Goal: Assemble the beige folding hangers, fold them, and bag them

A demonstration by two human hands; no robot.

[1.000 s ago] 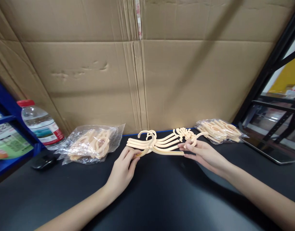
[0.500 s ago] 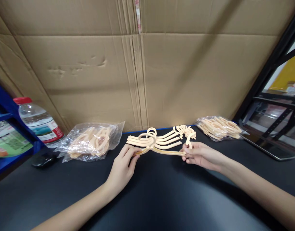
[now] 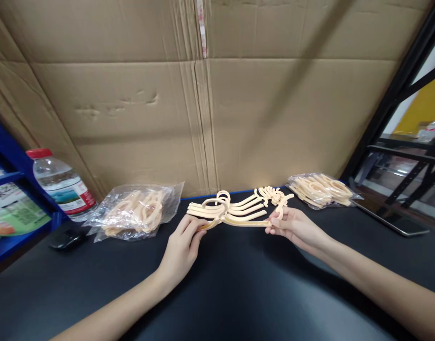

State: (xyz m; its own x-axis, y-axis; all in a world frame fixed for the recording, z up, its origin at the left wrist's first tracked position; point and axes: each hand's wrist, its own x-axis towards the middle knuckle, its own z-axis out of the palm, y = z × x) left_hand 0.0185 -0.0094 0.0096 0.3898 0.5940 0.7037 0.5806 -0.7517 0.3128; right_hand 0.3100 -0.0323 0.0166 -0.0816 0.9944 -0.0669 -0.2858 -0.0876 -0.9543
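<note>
A beige plastic clothes hanger [image 3: 246, 223] is held low over the black table, its hook pointing up and back. My left hand [image 3: 180, 246] pinches the hanger's left arm, covering that end. In my right hand [image 3: 297, 227] is a small curved beige hanger piece [image 3: 282, 204], held against the hanger's right end; the fingers hide where the two meet. Several matching hangers [image 3: 248, 208] lie stacked just behind. Beside them to the right is a small pile of curved beige pieces [image 3: 269, 194].
Clear plastic bags of beige hanger parts lie at left [image 3: 135, 213] and right [image 3: 320, 189]. A red-capped water bottle [image 3: 63, 182], a black computer mouse [image 3: 66, 239] and a blue rack [image 3: 11, 177] stand left. Cardboard [image 3: 132, 118] walls the back; a dark flat tablet [image 3: 391, 218] lies right.
The curved piece in my right hand has tilted further right, and my right hand has shifted slightly left. My left hand keeps its hold on the hanger. The camera view has shifted slightly.
</note>
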